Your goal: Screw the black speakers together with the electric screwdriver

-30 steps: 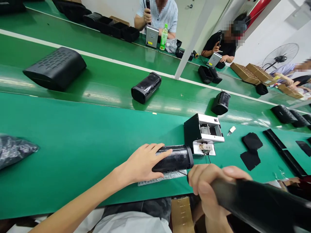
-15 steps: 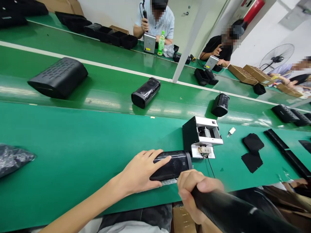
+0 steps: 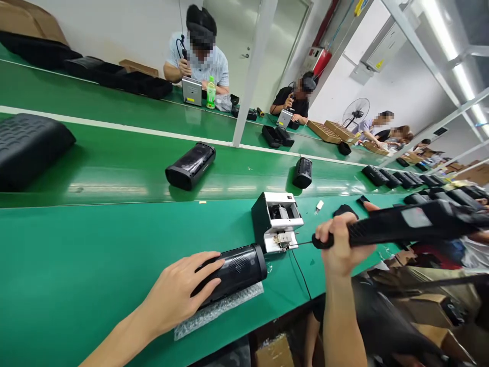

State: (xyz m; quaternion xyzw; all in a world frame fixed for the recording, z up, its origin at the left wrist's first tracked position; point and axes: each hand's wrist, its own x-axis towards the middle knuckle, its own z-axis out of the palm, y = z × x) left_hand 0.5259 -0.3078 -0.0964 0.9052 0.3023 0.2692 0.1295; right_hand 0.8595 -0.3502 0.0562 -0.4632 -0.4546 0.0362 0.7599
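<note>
My left hand [image 3: 191, 285] rests over a black speaker [image 3: 240, 267], its fingers curved across the top and side. Under the speaker lies a strip of bubble wrap [image 3: 219, 311] on the green bench. My right hand [image 3: 340, 239] is wrapped round a black electric screwdriver [image 3: 397, 224], held almost level, its body reaching off to the right. The thin bit points left, and its tip is at the front outlet of a black and white screw feeder [image 3: 280, 219]. Whether a screw sits on the tip is too small to tell.
Behind the bench, a green conveyor [image 3: 126, 173] carries a black speaker [image 3: 191, 165], a smaller-looking one [image 3: 302, 172] and a large black casing [image 3: 30, 148]. A white post [image 3: 250, 76] rises behind it. Across sit a co-worker [image 3: 198, 56] and another person [image 3: 294, 99]. A cable [image 3: 301, 275] crosses the bench.
My right hand has swung the electric screwdriver up from the bench's front edge to the screw feeder. My left hand stays on the speaker. The view has turned right.
</note>
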